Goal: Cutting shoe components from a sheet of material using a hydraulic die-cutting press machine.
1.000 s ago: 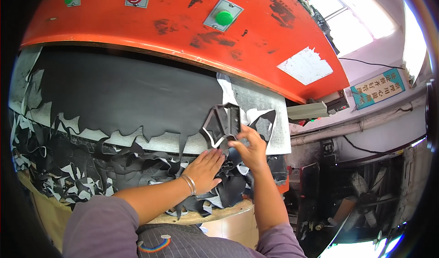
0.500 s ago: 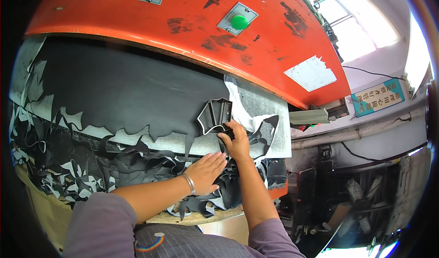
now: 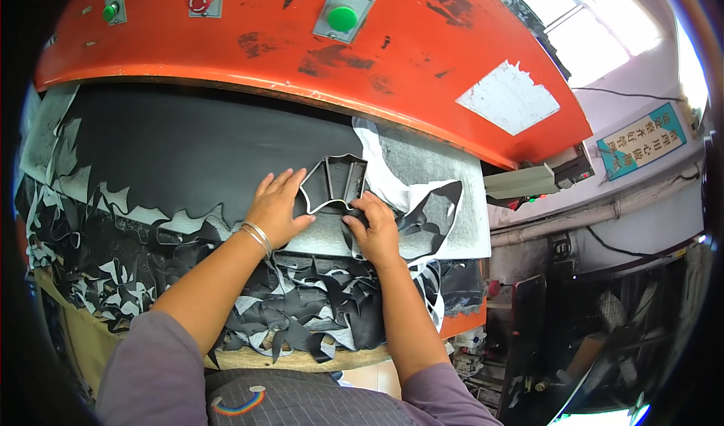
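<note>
- Right over the work now, with the metal frame (image 3: 329,183) near the right end of the black sheet (image 3: 204,143), close to the ragged front edge and just beside the curved white strip (image 3: 382,175)
- In with the right hand (image 3: 375,233), half curled at the lower right corner of the frame, with fingertips at the rim and thumb lower down; cannot tell from here whether pinching or merely nudging
- Across on the other side with the left hand (image 3: 275,211), spread wide and holding nothing, with fingers and thumb opened out beside the left corner; very near, but hard to say whether touching
- Looking like a fine positioning job, so probably best to nudge gently from both sides rather than lift
- Best, too, to settle the frame flat, with no tilt and no loose scraps (image 3: 320,309) under the rim
- Watch that front edge: wise to check for black material under the entire outline, without straying over a notch onto the pale board (image 3: 430,156)
- Worth smoothing the sheet lightly with the free left fingers, then steering by the corners, for fear of rucking or dragging it askew
- Easy on the rim, possibly sharp: better guided by the side walls
- And mind the orange housing (image 3: 411,60) just beyond: safest to work low and in front, well clear of the green button (image 3: 342,19)
</note>
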{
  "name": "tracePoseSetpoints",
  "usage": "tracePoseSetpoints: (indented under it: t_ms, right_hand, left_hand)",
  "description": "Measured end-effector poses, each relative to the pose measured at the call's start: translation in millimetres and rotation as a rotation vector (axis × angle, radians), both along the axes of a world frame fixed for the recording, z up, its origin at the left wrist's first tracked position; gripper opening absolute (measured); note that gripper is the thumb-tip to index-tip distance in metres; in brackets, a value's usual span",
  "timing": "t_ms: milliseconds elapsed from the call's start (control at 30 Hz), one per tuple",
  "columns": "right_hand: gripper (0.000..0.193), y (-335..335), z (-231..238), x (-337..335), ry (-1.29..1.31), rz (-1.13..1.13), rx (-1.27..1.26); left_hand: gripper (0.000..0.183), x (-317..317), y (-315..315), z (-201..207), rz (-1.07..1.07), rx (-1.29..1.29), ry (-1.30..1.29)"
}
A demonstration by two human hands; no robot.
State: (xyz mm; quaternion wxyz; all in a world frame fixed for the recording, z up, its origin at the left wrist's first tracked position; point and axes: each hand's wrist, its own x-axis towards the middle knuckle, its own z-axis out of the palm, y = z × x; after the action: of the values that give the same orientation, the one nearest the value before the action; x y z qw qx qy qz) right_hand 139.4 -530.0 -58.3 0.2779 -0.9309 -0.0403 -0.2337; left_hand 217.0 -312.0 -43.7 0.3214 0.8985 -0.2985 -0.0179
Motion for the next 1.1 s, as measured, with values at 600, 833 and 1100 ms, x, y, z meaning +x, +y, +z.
tracePoseSetpoints:
  t_ms: [600, 833, 1100]
  right_hand:
    - [0.111, -86.5, 23.6, 44.1, 0.302, 0.198, 0.076]
    - [0.121, -86.4, 22.3, 53.6, 0.361, 0.257, 0.019]
    - [0.122, -82.9, 16.5, 47.2, 0.301, 0.242, -0.016]
  left_hand:
    - [0.074, -9.5, -32.9, 3.5, 0.083, 0.008, -0.115]
    - [0.074, -13.4, -33.0, 5.7, 0.133, 0.023, -0.089]
    - [0.075, -15.3, -27.6, 2.9, 0.095, 0.019, -0.119]
